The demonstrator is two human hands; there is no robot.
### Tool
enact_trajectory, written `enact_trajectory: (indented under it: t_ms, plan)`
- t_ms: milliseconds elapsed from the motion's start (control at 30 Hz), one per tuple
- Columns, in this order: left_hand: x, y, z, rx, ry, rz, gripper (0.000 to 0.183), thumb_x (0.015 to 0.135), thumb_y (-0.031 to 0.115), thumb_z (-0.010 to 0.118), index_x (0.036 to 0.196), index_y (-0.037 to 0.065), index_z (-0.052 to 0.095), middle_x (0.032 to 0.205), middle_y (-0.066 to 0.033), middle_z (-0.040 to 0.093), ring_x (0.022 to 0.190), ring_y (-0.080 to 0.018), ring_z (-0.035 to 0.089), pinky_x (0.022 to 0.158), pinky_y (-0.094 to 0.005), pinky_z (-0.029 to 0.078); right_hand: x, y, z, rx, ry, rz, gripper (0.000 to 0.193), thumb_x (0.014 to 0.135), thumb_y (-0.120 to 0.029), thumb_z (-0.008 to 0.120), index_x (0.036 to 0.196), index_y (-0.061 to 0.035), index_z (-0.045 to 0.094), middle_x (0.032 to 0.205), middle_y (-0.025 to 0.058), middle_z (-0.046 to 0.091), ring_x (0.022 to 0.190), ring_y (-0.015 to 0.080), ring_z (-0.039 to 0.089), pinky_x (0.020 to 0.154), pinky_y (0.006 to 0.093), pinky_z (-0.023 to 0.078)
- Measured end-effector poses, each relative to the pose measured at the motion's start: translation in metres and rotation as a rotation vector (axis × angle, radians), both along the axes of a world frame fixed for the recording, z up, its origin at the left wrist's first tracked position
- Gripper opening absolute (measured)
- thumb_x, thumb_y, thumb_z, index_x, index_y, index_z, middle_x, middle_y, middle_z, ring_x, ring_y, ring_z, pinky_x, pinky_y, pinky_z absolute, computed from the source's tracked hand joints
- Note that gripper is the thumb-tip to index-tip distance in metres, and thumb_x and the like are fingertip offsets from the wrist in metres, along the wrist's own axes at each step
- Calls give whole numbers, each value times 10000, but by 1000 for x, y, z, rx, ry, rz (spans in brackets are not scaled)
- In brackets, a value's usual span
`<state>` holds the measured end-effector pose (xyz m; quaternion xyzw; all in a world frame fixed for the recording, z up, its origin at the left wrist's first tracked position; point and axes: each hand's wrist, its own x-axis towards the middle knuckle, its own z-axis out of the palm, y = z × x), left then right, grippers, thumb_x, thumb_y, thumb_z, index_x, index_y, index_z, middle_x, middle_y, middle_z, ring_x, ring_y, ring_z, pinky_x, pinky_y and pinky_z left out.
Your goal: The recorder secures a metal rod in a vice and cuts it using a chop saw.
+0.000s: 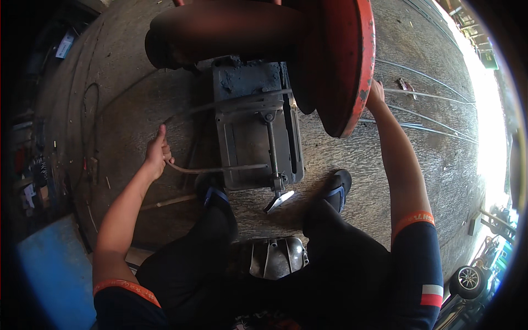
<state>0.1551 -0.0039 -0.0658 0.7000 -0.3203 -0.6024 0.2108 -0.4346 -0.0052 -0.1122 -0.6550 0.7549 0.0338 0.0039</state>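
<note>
My left hand (158, 154) is closed around the curved end of a thin bent metal rod (220, 169), thumb pointing up. The rod's straight part reaches over the grey base (230, 132) of a cut-off saw. Another bar (242, 103) lies across the base farther up, at the vise; whether it joins the held rod I cannot tell. The vise's screw (270, 140) runs toward me and ends in a shiny handle (279, 201). My right hand (376, 94) is beside the saw's red round guard (357, 71), which hides its fingers.
Long thin rods (434, 124) lie on the rough floor at the right. A ribbed metal casing (278, 258) sits between my legs. My sandalled feet flank the base's near end. At lower left is a blue panel (58, 269); a wheel (468, 279) shows at lower right.
</note>
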Motion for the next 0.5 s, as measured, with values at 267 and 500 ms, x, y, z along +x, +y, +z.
enact_trajectory:
  t_ms: [267, 500]
  plan:
    - [-2, 32, -26, 92, -20, 69, 571, 811, 681, 529, 601, 210, 284, 485, 81, 217, 382, -78, 231, 503, -320, 387, 6, 23, -28, 146, 26, -40, 156, 755, -138, 590, 878, -149, 686, 946, 110, 680, 957, 275, 642, 894, 443, 429]
    - [3, 19, -71, 29, -44, 71, 567, 806, 669, 551, 596, 207, 298, 488, 73, 232, 386, -80, 256, 484, -321, 387, 7, 9, -78, 114, 60, -99, 165, 820, -135, 528, 881, -135, 682, 926, 93, 688, 921, 265, 658, 878, 433, 431]
